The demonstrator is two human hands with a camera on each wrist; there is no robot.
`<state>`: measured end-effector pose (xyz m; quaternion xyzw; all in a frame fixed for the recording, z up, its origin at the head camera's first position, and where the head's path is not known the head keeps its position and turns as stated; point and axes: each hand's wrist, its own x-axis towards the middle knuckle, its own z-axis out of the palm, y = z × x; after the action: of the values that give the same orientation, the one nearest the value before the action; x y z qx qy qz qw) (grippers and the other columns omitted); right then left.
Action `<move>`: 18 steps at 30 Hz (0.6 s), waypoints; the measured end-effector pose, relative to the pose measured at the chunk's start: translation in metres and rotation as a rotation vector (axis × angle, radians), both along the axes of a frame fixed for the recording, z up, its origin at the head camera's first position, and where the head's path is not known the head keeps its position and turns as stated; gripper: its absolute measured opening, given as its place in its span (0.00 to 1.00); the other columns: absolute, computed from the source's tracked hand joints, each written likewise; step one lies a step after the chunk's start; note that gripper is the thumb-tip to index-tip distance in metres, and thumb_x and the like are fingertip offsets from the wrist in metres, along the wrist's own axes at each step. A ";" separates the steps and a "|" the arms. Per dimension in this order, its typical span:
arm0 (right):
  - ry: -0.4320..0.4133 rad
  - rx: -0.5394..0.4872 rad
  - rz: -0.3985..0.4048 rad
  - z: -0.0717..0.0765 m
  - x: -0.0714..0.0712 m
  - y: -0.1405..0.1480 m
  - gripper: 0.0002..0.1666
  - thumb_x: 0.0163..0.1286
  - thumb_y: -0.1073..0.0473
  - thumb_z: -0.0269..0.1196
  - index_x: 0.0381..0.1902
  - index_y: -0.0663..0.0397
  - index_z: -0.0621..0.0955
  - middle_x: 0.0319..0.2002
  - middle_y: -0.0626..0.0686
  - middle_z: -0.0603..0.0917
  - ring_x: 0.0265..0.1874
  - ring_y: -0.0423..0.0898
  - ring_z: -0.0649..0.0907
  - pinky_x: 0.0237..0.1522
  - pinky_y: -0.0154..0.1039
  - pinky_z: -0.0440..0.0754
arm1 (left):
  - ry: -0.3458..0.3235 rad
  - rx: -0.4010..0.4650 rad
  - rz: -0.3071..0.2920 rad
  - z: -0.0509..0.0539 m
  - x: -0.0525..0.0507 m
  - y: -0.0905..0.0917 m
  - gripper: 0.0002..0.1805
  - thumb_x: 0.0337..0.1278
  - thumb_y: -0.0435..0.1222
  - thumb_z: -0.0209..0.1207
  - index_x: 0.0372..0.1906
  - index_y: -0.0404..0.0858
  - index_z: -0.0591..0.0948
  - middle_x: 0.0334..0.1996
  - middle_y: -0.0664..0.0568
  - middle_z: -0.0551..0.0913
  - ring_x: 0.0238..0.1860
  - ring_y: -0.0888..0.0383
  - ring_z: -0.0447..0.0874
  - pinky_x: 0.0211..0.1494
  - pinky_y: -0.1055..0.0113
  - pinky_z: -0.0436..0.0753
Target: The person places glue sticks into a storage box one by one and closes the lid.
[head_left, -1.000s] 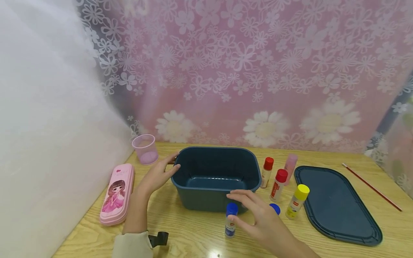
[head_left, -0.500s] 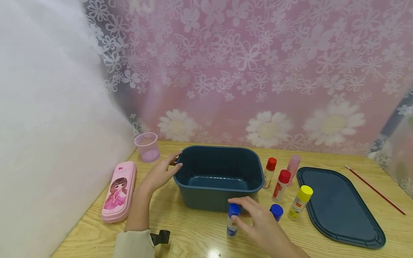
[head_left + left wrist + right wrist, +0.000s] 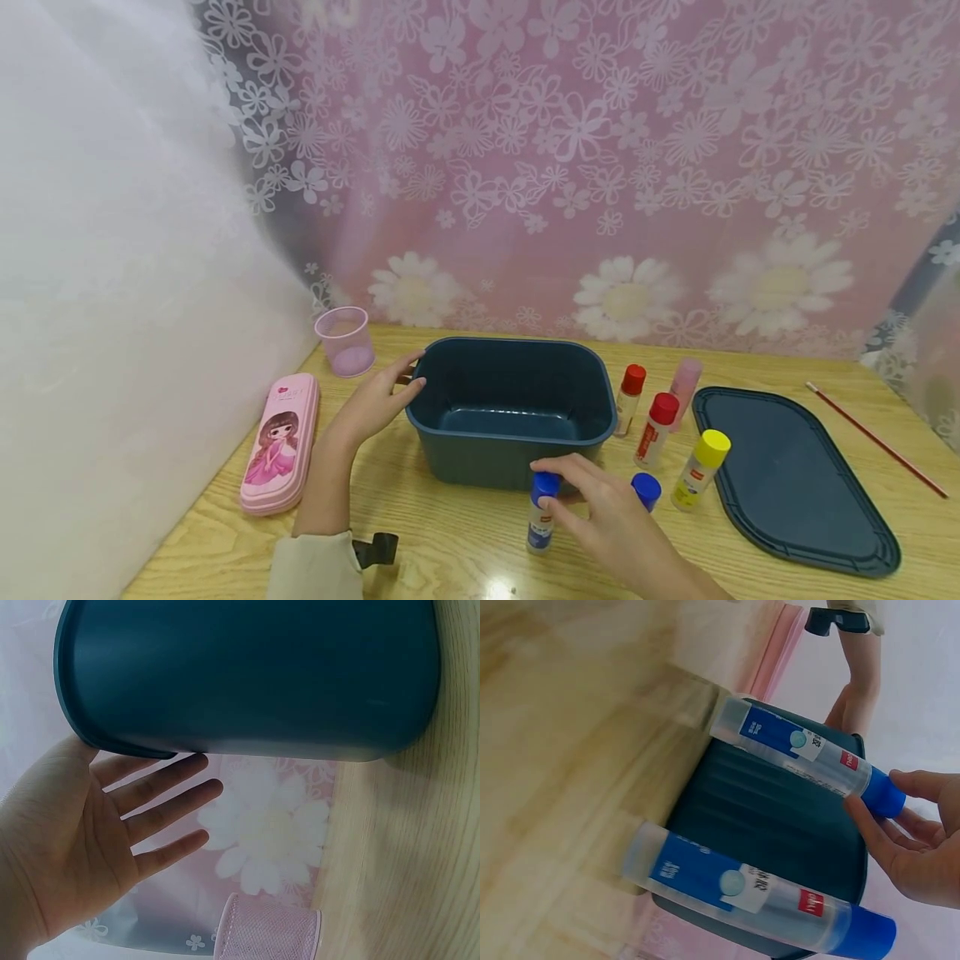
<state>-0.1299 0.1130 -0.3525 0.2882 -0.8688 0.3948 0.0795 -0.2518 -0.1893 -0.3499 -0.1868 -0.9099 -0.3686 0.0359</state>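
At the front centre, my right hand (image 3: pixel 611 512) pinches the blue cap of a clear glue bottle (image 3: pixel 540 525) between thumb and fingers; the bottle stands upright on the table. A second blue-capped glue bottle (image 3: pixel 735 889) is plain in the right wrist view, but in the head view my hand hides most of it. A deep dark teal bin (image 3: pixel 480 462) stands behind, its inside bare. My left hand (image 3: pixel 375 404) rests at its left rim, thumb on the rim. From the left wrist, those fingers (image 3: pixel 169 810) look straight and spread, touching the bin's edge.
Two red-capped bottles (image 3: pixel 628 400), a pink bottle (image 3: pixel 686 387) and a yellow-capped bottle (image 3: pixel 699 475) stand right of the bin. Farther right lie a dark lid (image 3: pixel 795 483) and a red pencil (image 3: pixel 873 437). A pink pencil case (image 3: pixel 281 446) and purple cup (image 3: pixel 348 342) are at left.
My right thumb and fingers have come together around the blue cap. The left hand stays at the bin's rim, and the head view has shifted slightly.
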 end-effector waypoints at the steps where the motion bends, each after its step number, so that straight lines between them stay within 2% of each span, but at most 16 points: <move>1: 0.011 -0.002 0.005 0.001 0.000 0.000 0.18 0.60 0.63 0.64 0.49 0.56 0.78 0.43 0.44 0.78 0.35 0.37 0.79 0.35 0.32 0.80 | 0.001 -0.002 0.000 0.000 0.000 0.000 0.28 0.67 0.43 0.49 0.68 0.42 0.61 0.57 0.40 0.72 0.55 0.46 0.72 0.53 0.46 0.70; 7: 0.116 -0.044 0.050 0.018 0.000 -0.002 0.20 0.57 0.67 0.66 0.48 0.56 0.78 0.40 0.44 0.79 0.31 0.36 0.80 0.32 0.31 0.80 | 0.005 -0.010 -0.001 -0.001 0.000 0.000 0.28 0.67 0.43 0.49 0.68 0.41 0.61 0.56 0.40 0.73 0.54 0.46 0.72 0.54 0.46 0.70; 11: 0.098 -0.078 0.075 0.036 -0.001 -0.002 0.20 0.56 0.69 0.66 0.48 0.57 0.78 0.39 0.44 0.79 0.30 0.37 0.81 0.32 0.31 0.80 | 0.010 -0.008 -0.005 0.001 0.000 0.001 0.27 0.67 0.43 0.49 0.68 0.41 0.61 0.55 0.40 0.73 0.54 0.46 0.72 0.54 0.46 0.70; 18: 0.083 -0.092 0.070 0.073 -0.006 0.000 0.20 0.56 0.67 0.66 0.49 0.55 0.79 0.39 0.45 0.80 0.33 0.38 0.81 0.34 0.31 0.80 | 0.017 -0.014 -0.001 0.001 0.001 0.001 0.27 0.67 0.43 0.49 0.68 0.40 0.62 0.56 0.40 0.73 0.53 0.46 0.73 0.53 0.46 0.70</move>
<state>-0.1362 0.1132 -0.2795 0.3303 -0.8352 0.4245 0.1146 -0.2511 -0.1882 -0.3488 -0.1908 -0.9120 -0.3606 0.0422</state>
